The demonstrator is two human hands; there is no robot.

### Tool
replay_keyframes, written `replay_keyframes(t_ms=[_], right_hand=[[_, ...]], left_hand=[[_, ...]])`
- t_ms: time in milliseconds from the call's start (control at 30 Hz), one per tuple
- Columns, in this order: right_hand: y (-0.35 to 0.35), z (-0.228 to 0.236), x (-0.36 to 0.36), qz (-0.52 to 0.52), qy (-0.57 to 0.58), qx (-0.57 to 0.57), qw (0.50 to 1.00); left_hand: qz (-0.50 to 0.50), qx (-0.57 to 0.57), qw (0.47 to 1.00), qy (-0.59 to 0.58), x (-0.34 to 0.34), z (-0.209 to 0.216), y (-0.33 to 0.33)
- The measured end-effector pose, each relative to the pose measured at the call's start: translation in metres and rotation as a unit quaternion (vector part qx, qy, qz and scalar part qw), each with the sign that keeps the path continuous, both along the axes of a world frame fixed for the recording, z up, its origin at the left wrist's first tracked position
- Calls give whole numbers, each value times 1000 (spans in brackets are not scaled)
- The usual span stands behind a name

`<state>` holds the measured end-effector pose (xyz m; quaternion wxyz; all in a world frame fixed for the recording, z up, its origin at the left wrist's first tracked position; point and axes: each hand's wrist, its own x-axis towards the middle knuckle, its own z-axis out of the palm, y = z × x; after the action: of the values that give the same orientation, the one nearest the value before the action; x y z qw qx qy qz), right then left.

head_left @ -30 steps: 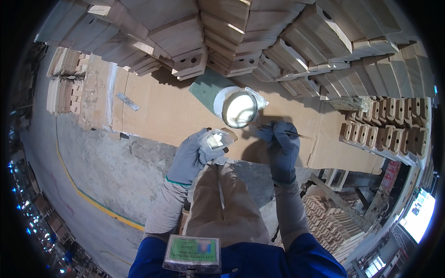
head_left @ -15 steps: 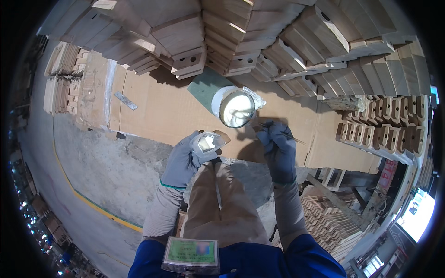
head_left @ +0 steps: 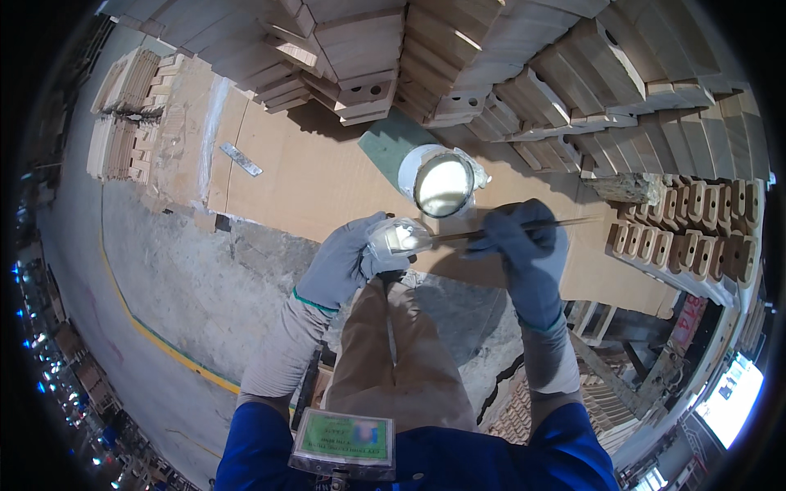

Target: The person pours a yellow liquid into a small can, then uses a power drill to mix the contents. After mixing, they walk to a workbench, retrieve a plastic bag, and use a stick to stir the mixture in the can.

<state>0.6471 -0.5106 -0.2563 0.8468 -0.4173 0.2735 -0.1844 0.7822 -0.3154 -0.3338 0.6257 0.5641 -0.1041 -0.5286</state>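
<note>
My left hand [head_left: 340, 260], in a grey glove, is wrapped round a clear plastic cup [head_left: 396, 234] with white stuff in it. A thin brown stick [head_left: 455, 236] is pinched in my gloved right hand [head_left: 530, 260]; its left end reaches the cup's mouth, and its other end sticks out to the right past my fingers. Whether that tip is a brush cannot be made out. Just beyond both hands, a round tub [head_left: 417, 168] of white liquid [head_left: 444, 188] stands tilted toward me on a green board [head_left: 385, 147].
Cardboard [head_left: 311, 176] covers the work surface, with a small metal strip [head_left: 241, 159] on its left. Stacked wooden blocks [head_left: 565, 74] wall off the far side. Slotted wooden pieces [head_left: 688, 241] stand in rows at right, and more wooden parts [head_left: 123, 151] are piled at far left.
My right hand has brought the stick from the tub's rim to the cup, turning it nearly level. In the picture, the cup and tub both sit further right.
</note>
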Motion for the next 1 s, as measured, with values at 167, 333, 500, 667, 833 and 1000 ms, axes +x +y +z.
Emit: replay_keyframes(t_ms=[167,333,500,667,833,1000], right_hand=[[-2,4,26,102,50,-158,981],[-3,0,14,89,35,-185,978],[-4,11,13,47,24,-166,985],[-6,14,4,-10,17,-55,998],[-16,-3,-8,-74,40,-20,996],[-9,-34,-5,-105,46,-157,981]], left_hand=[[68,-66,960,262,7,13,-7],[-151,-12,923,-353,7,32,-1],[-170,-6,922,-348,10,39,-5],[40,-92,957,270,2,17,-5],[-2,-82,996,32,-1,17,-9],[146,-174,915,333,3,11,-16]])
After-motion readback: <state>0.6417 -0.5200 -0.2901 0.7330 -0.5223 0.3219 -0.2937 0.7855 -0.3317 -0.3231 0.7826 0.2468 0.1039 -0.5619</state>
